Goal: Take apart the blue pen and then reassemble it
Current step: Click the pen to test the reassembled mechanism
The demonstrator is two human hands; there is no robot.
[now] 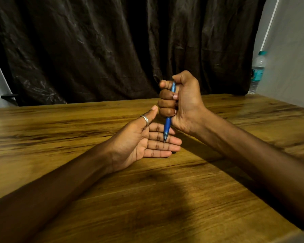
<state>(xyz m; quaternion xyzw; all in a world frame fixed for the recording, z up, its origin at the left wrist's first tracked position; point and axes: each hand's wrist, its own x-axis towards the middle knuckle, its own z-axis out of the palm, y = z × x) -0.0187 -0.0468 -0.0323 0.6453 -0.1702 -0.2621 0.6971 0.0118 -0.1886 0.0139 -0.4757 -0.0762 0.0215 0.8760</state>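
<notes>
Hands meet over the wooden tabletop (165, 199): the right hand (181, 102) is fisted around the blue pen (167, 125), upright, tip down just above the fingers (165, 142) of the left hand (144, 142), which lies open, palm up, a ring (145, 118) on its thumb. Behind hang a dark curtain (112, 50) and, far right, a water bottle (257, 71)

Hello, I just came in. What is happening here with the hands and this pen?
A person sits at a brown wooden table. The right hand grips a slim blue plastic pen in a closed fist, nearly upright, tip pointing down. The left hand lies open, palm up, right under the tip; whether the tip touches the fingers is unclear. The pen looks whole, with no loose parts visible. A clear plastic water bottle stands far right.
</notes>
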